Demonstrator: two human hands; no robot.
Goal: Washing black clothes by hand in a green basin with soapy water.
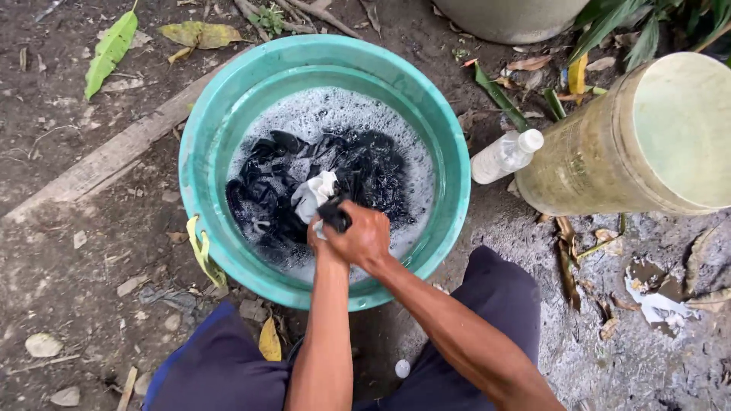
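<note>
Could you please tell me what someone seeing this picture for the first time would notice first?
The eye lands on the big turquoise basin in the middle of the bare ground, full of white suds and dark laundry. At its near edge the right hand and left hand are pressed together, their grip closed on a dark piece of cloth beside a white cloth. A large yellowish cylindrical container lies to the right.

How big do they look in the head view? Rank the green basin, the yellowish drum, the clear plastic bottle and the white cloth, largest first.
1. green basin
2. yellowish drum, cut off at the frame's edge, so its size is unsure
3. clear plastic bottle
4. white cloth, partly under the hands, so only roughly smaller
</note>
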